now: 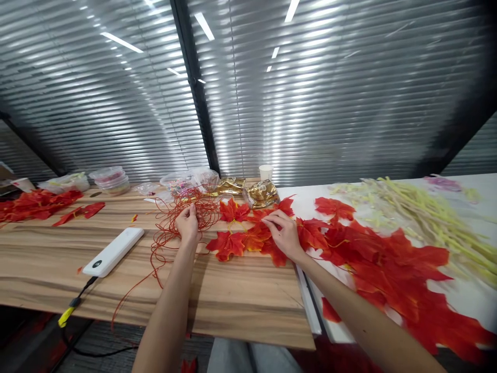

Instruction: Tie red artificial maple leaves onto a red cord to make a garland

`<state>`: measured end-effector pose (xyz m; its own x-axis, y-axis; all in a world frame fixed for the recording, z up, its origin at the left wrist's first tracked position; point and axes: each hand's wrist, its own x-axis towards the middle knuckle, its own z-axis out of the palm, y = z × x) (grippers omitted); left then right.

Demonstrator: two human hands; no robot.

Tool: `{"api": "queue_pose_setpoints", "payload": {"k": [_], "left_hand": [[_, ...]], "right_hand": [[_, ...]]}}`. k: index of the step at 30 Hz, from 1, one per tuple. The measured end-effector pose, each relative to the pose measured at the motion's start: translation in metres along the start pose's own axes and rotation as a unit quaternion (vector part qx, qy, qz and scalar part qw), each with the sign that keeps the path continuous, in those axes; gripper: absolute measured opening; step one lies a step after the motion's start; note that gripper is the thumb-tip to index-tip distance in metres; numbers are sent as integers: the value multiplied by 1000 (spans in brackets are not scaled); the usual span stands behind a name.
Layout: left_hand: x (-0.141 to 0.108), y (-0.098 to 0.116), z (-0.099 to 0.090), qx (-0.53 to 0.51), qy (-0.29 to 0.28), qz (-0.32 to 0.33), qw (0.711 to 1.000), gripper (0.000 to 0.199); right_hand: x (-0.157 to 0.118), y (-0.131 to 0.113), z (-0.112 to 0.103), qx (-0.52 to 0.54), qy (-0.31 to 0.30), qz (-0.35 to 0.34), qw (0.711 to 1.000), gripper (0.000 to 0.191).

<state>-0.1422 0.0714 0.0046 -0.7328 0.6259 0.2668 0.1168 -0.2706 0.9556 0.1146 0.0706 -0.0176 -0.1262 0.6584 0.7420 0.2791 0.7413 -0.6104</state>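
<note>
My left hand (187,223) is closed at the near side of a loose tangle of red cord (207,210), its fingertips pinched on the cord. My right hand (285,235) hovers over red artificial maple leaves (229,244) with thumb and fingertips pressed together; what lies between them is too small to make out. Thin yellow stems show among the leaves between the two hands. Strands of the cord trail down toward the table's front edge. A larger heap of red maple leaves (396,269) spreads to the right, beneath and beyond my right forearm.
A white power bank (114,252) with a black cable lies left on the wooden table (248,305). Behind are gold packets (262,194), a paper cup (266,172) and plastic tubs (111,178). Yellow strips (438,223) cover part of the white table; more red leaves (39,204) lie far left.
</note>
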Motion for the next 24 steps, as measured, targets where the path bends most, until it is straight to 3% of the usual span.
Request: {"api": "queue_pose_setpoints", "payload": {"k": [4,9,16,20,22,24], "left_hand": [[4,3,-4,16,78,49,996,26],[11,8,-10,-17,156,51,986,23],[10,-1,-7,43,106,106,988,27],[-1,-3,0,139,37,172,975,25],[-11,-2,4,229,-1,237,944,22],[-23,-1,8,343,-21,312,886,21]], "right_hand": [[1,-6,1,-7,-2,-8,1000,15],[3,-1,-4,5,7,0,1000,15],[1,13,-4,-7,17,20,1000,15],[-3,16,0,-29,-8,21,999,15],[-5,18,1,-40,-25,10,999,16],[-7,20,3,-52,-45,-3,998,18]]}}
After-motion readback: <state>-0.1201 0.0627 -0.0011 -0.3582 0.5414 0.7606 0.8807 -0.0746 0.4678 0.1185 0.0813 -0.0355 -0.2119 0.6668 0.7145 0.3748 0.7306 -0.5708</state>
